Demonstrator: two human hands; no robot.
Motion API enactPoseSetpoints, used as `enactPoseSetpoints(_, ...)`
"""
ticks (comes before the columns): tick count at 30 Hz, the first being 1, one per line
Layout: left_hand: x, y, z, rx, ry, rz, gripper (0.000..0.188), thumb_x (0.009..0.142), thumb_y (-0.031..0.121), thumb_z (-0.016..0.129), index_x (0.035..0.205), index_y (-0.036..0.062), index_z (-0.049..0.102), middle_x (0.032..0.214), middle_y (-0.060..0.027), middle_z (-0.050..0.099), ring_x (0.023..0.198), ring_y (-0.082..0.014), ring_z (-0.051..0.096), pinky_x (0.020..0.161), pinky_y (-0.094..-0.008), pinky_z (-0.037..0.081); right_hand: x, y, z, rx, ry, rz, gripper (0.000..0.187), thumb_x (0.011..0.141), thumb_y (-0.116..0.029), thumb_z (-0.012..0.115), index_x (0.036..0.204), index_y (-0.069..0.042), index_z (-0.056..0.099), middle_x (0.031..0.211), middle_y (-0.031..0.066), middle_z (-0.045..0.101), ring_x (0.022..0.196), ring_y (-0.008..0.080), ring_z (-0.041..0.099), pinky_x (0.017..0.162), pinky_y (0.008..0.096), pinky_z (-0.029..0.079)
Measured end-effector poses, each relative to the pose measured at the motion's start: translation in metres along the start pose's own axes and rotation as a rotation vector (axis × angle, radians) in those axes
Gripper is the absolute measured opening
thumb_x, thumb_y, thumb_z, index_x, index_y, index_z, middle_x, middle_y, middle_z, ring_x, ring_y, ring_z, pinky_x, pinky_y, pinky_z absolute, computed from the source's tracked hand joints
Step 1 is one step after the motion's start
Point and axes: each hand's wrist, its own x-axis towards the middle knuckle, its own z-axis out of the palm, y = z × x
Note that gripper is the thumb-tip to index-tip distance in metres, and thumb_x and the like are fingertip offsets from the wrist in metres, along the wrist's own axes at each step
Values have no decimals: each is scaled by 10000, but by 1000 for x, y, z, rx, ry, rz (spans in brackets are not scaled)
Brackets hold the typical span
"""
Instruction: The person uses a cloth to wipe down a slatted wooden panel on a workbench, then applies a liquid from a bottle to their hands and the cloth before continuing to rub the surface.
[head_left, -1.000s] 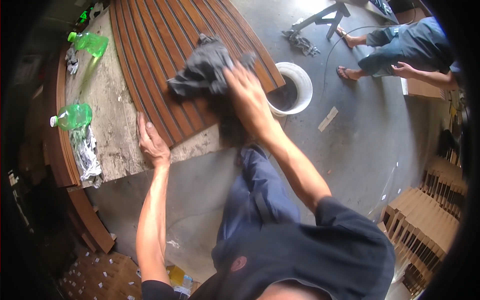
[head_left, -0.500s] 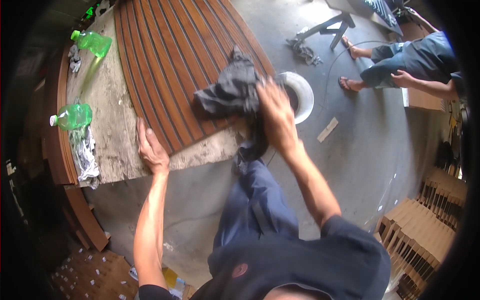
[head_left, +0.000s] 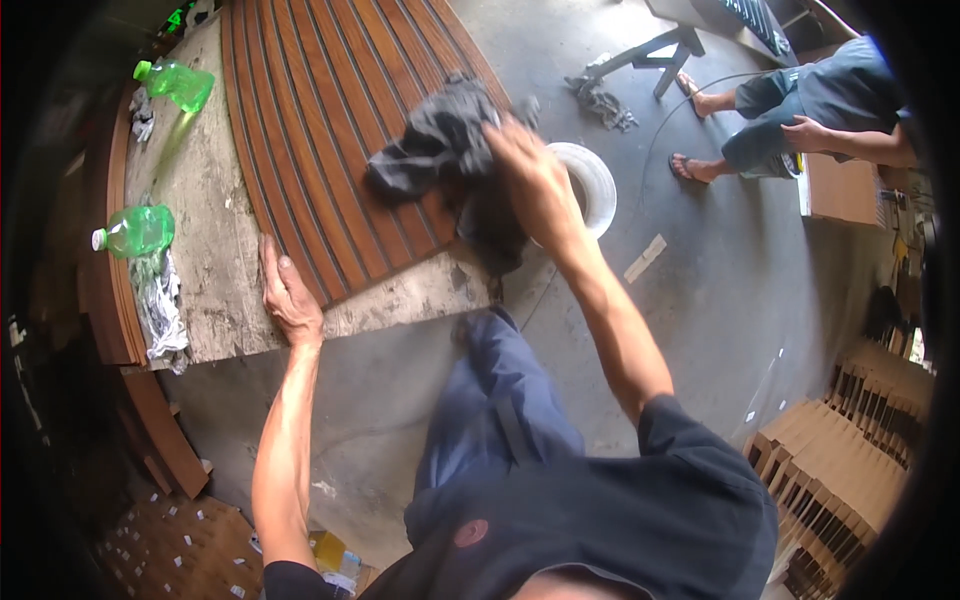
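two green bottles [head_left: 138,231] on the worktable [head_left: 205,300], one slatted panel [head_left: 320,130], one white bucket [head_left: 600,190]

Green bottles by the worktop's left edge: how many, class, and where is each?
2: the farther bottle, upper left on the worktop; the nearer bottle, below it, by crumpled white material. A green patch beyond is unclear; more may be hidden.

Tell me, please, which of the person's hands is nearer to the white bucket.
Right. The right hand, on the dark grey cloth, appears just left of the white bucket; the left hand is farther left, beside the slatted wooden panel.
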Motion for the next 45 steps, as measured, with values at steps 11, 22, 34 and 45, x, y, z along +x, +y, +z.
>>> enactPoseSetpoints(11,7,12,12,-11,-7,10,557,1065,348,360,1387,-88,488,1446,-280,486,1364,-422,448,1133,-426,362,153,75,44,15,124,-290,367,869,50,493,1210,-15,612,1191,249,618,1103,425,603,918,439,522)
enactPoseSetpoints(22,0,7,2,-5,8,-4,566,1067,355,347,1394,-87,483,1467,-275,465,1384,-409,430,1156,-438,335,7,5,-13,-31,-96,-69,476,832,112,520,1299,39,581,1279,286,601,1269,446,540,1071,480,433)
enactPoseSetpoints(34,2,6,-2,38,36,2,506,1073,297,355,1380,-77,503,1461,-263,477,1374,-414,442,1141,-445,356,-22,-4,-10,-98,-124,-48,535,819,130,528,1333,-8,585,1275,254,619,1296,395,539,1096,465,414)
enactPoseSetpoints(45,1,-7,-7,21,29,24,518,1075,301,338,1381,-88,489,1449,-286,475,1353,-438,451,1132,-447,365,79,25,38,-44,-5,-97,435,887,45,550,1307,-53,603,1298,231,609,1205,414,587,976,459,516)
